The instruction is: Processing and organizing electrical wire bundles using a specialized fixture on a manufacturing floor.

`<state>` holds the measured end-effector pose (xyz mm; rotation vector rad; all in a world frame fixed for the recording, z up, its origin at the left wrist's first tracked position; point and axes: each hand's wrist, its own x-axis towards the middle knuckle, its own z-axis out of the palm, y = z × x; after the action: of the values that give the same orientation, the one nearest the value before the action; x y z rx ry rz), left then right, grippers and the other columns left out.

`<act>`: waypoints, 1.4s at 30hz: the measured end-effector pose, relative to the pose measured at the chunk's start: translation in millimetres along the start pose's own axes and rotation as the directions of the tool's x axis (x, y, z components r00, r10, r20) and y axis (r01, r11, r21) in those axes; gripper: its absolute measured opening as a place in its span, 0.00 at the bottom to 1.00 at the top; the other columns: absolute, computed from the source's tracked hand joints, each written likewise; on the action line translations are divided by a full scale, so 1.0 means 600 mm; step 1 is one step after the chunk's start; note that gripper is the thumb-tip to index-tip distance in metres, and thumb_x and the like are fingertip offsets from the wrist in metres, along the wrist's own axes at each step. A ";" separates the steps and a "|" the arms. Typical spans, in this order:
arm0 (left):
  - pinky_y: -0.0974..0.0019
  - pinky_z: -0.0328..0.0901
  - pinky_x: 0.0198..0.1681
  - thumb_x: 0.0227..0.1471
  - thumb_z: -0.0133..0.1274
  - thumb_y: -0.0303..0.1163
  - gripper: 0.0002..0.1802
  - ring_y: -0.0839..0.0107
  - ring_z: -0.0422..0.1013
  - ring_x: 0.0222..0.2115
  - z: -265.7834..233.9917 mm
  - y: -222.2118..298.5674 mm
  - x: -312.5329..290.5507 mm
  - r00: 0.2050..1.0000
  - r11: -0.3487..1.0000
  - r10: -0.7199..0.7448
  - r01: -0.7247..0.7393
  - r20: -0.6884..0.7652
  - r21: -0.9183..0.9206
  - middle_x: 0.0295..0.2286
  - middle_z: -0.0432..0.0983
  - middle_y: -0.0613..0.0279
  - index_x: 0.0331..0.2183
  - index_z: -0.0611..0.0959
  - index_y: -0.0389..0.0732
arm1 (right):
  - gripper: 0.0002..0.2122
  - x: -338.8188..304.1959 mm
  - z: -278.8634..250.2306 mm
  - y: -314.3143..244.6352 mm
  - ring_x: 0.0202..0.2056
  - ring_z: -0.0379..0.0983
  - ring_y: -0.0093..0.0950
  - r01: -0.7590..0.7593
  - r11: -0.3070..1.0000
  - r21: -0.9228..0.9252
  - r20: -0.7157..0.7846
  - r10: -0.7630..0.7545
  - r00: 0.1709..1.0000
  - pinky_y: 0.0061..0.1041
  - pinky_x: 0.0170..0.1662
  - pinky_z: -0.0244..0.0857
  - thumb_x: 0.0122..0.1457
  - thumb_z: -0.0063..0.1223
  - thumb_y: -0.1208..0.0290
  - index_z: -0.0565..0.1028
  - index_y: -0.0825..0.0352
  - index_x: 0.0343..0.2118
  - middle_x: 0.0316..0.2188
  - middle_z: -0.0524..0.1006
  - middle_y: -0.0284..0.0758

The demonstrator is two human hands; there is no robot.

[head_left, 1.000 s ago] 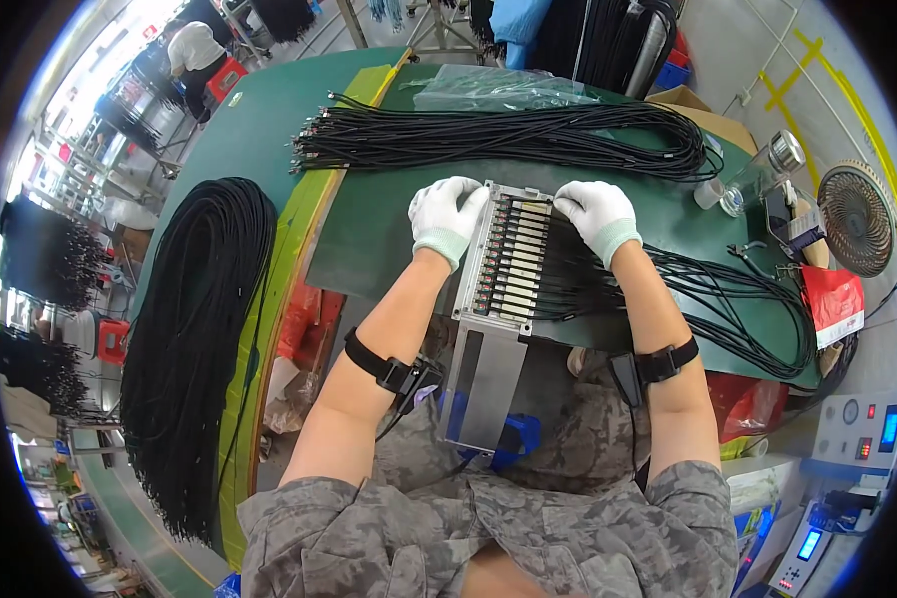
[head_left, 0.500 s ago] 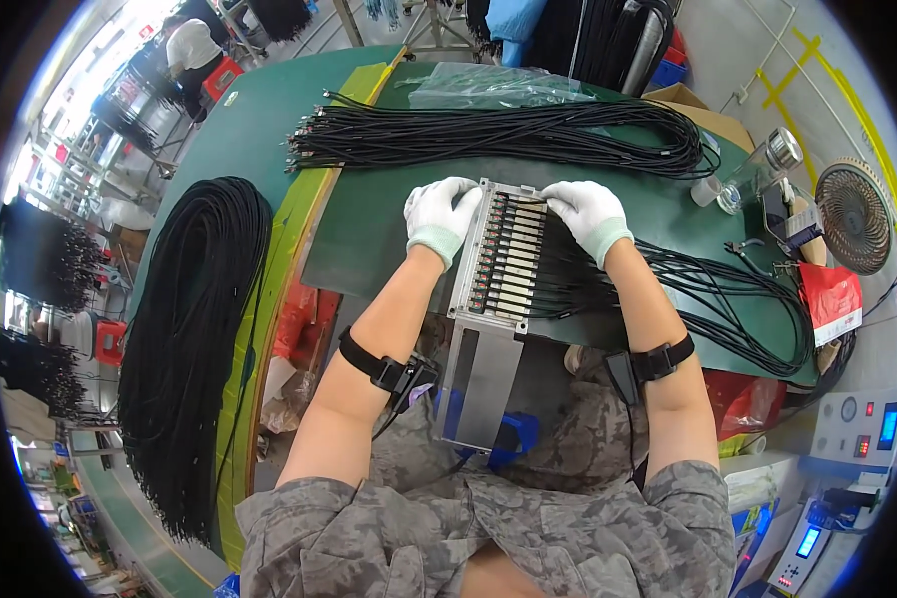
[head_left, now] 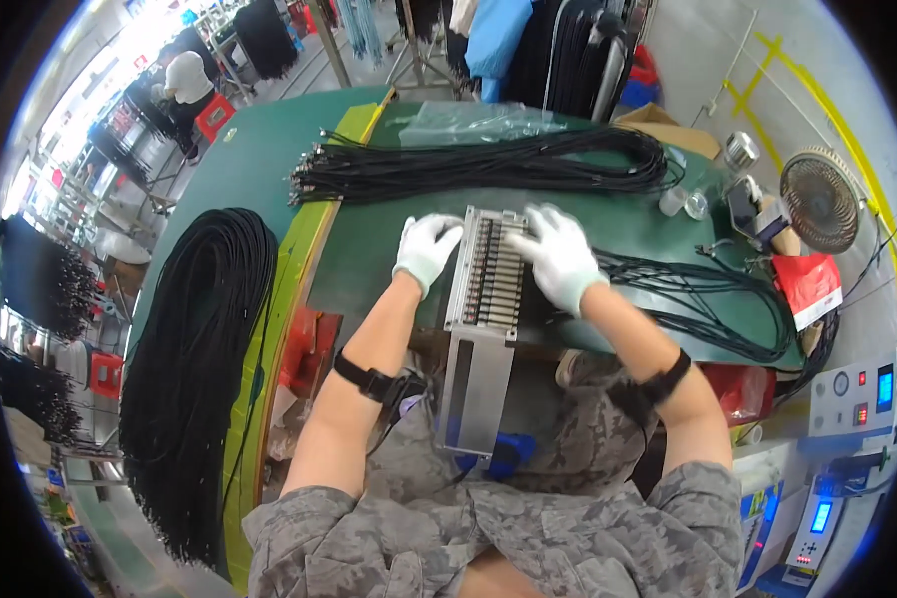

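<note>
A metal fixture (head_left: 482, 324) with a row of slots stands in front of me, its long grey plate (head_left: 475, 394) reaching toward my lap. Black cable ends with small connectors (head_left: 490, 264) lie side by side in the slots. My white-gloved left hand (head_left: 429, 249) is beside the fixture's upper left edge, fingers bent with a gap to the thumb and nothing seen in it. Over the fixture's right side, my gloved right hand (head_left: 560, 261) has its fingers apart, slightly smeared by motion. Black cables (head_left: 698, 284) trail off to the right, partly hidden by that hand.
A bundle of black cables (head_left: 488, 164) lies across the far green table (head_left: 369, 244). Another large bundle (head_left: 194, 379) hangs at the left. Pliers (head_left: 716, 247), a glass bottle (head_left: 708, 184), a fan (head_left: 825, 201) and a red packet (head_left: 809, 287) are on the right. A person sits far left.
My right hand has come off the fixture's upper right edge and moved down and left over the connectors, fingers spreading. My left hand has drawn slightly away from the left edge.
</note>
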<state>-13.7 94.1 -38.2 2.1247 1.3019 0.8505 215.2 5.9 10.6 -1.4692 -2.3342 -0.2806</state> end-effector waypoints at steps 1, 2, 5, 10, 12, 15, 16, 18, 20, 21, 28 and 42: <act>0.57 0.47 0.59 0.54 0.49 0.44 0.16 0.62 0.71 0.41 -0.004 -0.003 -0.001 1.000 1.000 0.016 -0.016 -0.020 -0.007 0.35 0.79 0.61 0.38 0.82 0.46 | 0.18 -0.029 -0.015 -0.030 0.54 0.61 0.47 0.042 0.996 0.081 -0.024 -0.040 0.999 0.44 0.56 0.55 0.48 0.47 0.76 0.75 0.56 0.44 0.54 0.66 0.47; 0.56 0.42 0.60 0.55 0.48 0.44 0.16 0.64 0.71 0.42 -0.013 -0.006 -0.006 0.997 0.999 0.022 -0.020 0.080 -0.030 0.37 0.79 0.61 0.40 0.82 0.46 | 0.19 -0.055 -0.036 -0.062 0.54 0.61 0.48 0.116 0.982 0.147 0.045 -0.124 0.991 0.47 0.56 0.55 0.47 0.48 0.76 0.74 0.55 0.45 0.54 0.65 0.47; 0.54 0.37 0.62 0.56 0.46 0.44 0.17 0.66 0.70 0.44 -0.033 -0.006 -0.022 0.980 0.995 0.062 -0.046 0.191 -0.088 0.39 0.78 0.61 0.42 0.81 0.46 | 0.26 -0.133 -0.062 -0.158 0.54 0.61 0.49 0.320 0.904 0.282 0.165 -0.374 0.913 0.54 0.55 0.52 0.45 0.50 0.74 0.68 0.52 0.51 0.55 0.63 0.47; 0.55 0.35 0.63 0.57 0.45 0.43 0.18 0.69 0.69 0.47 -0.047 0.014 -0.037 0.969 0.982 0.097 -0.056 0.228 -0.178 0.42 0.77 0.61 0.44 0.80 0.44 | 0.27 -0.192 0.004 -0.217 0.54 0.61 0.46 0.461 0.853 0.245 0.083 -0.493 0.866 0.54 0.56 0.52 0.44 0.53 0.71 0.67 0.51 0.52 0.55 0.64 0.44; 0.57 0.35 0.63 0.58 0.45 0.42 0.19 0.69 0.70 0.47 -0.041 0.015 -0.040 0.967 0.978 0.102 -0.055 0.233 -0.202 0.42 0.77 0.61 0.45 0.79 0.43 | 0.27 -0.192 0.002 -0.214 0.54 0.62 0.46 0.471 0.854 0.220 0.069 -0.495 0.866 0.54 0.56 0.52 0.44 0.54 0.70 0.68 0.51 0.52 0.54 0.65 0.44; 0.58 0.35 0.63 0.58 0.45 0.42 0.19 0.69 0.70 0.46 -0.041 -0.003 -0.049 0.977 0.969 0.093 -0.044 0.194 -0.243 0.42 0.77 0.61 0.45 0.79 0.42 | 0.24 -0.156 -0.064 -0.194 0.51 0.65 0.41 0.420 0.839 0.346 -0.150 -0.392 0.908 0.46 0.55 0.56 0.43 0.54 0.68 0.72 0.56 0.48 0.50 0.69 0.42; 0.58 0.35 0.63 0.58 0.45 0.42 0.19 0.69 0.70 0.46 -0.043 -0.004 -0.049 0.977 0.968 0.089 -0.040 0.192 -0.248 0.42 0.77 0.61 0.45 0.79 0.42 | 0.21 -0.113 -0.119 -0.189 0.49 0.67 0.36 0.209 0.895 0.394 0.165 -0.292 0.942 0.39 0.55 0.58 0.46 0.55 0.70 0.72 0.59 0.47 0.48 0.70 0.41; 0.58 0.36 0.63 0.58 0.45 0.41 0.19 0.68 0.70 0.46 -0.055 0.001 -0.053 0.977 0.969 0.107 -0.061 0.183 -0.241 0.42 0.77 0.60 0.45 0.79 0.42 | 0.17 -0.069 -0.160 -0.173 0.46 0.69 0.28 -0.293 0.774 0.561 0.343 0.105 0.933 0.29 0.53 0.61 0.52 0.53 0.74 0.72 0.66 0.46 0.46 0.72 0.40; 0.58 0.36 0.63 0.57 0.45 0.41 0.19 0.68 0.70 0.46 -0.056 0.003 -0.055 0.974 0.966 0.131 -0.083 0.184 -0.246 0.42 0.78 0.60 0.45 0.79 0.42 | 0.16 -0.044 -0.127 -0.135 0.45 0.70 0.25 -0.386 0.416 0.823 0.172 0.466 0.868 0.24 0.51 0.62 0.56 0.49 0.75 0.70 0.70 0.49 0.44 0.73 0.40; 0.58 0.37 0.63 0.57 0.45 0.41 0.18 0.68 0.70 0.46 -0.054 0.001 -0.055 0.975 0.971 0.117 -0.072 0.188 -0.230 0.42 0.78 0.60 0.44 0.79 0.42 | 0.16 -0.016 -0.099 -0.106 0.45 0.70 0.24 -0.289 0.340 0.895 0.074 0.526 0.847 0.24 0.50 0.62 0.58 0.48 0.75 0.69 0.72 0.50 0.43 0.74 0.40; 0.57 0.38 0.62 0.57 0.45 0.41 0.17 0.68 0.70 0.46 -0.041 0.002 -0.045 0.965 0.975 0.165 -0.129 0.206 -0.180 0.41 0.78 0.61 0.44 0.80 0.44 | 0.23 -0.023 0.013 0.016 0.51 0.69 0.33 -0.586 0.617 0.526 0.309 0.503 0.807 0.26 0.54 0.61 0.55 0.52 0.62 0.68 0.69 0.52 0.48 0.73 0.44; 0.66 0.60 0.54 0.62 0.41 0.33 0.20 0.66 0.68 0.47 -0.076 0.030 -0.056 0.987 0.799 0.157 -0.104 0.039 -0.593 0.44 0.73 0.52 0.48 0.72 0.27 | 0.12 -0.692 -0.386 -0.123 0.33 0.76 0.25 -0.909 -0.244 0.336 -0.151 0.939 -0.308 0.23 0.35 0.69 0.56 0.50 0.65 0.77 0.66 0.40 0.35 0.78 0.39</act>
<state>-48.2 60.6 -3.3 1.7292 0.7123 1.0440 357.0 -451.6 55.0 -2.4036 -0.1178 0.0634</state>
